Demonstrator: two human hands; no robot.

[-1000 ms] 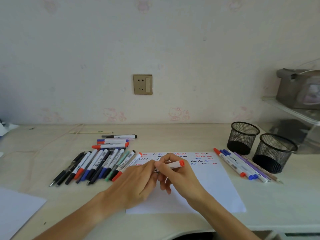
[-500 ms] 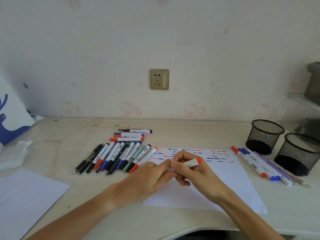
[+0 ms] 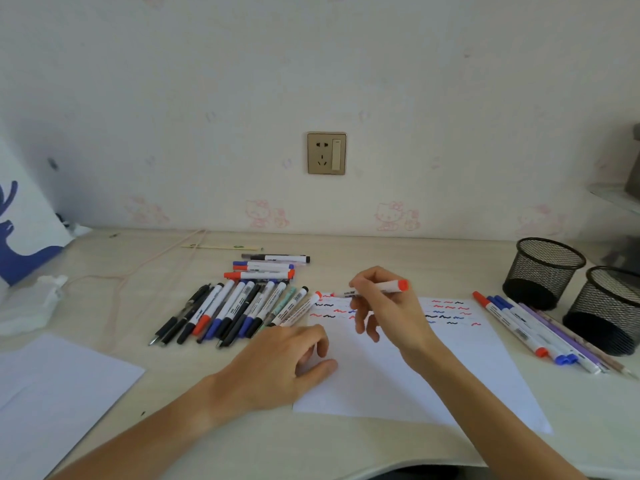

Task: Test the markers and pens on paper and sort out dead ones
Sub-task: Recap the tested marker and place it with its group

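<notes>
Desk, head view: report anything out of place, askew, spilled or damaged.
Nothing is spilled or visibly damaged. The one untidy thing is a crumpled tissue at the desk's left edge. Three markers lie crosswise behind the fanned row of pens, apparently set apart on purpose. The two mesh cups stand upright.

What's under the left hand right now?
The left hand rests on the left edge of the test paper and the desk. Something red shows by its fingers, perhaps a cap; the hand covers the rest.
</notes>
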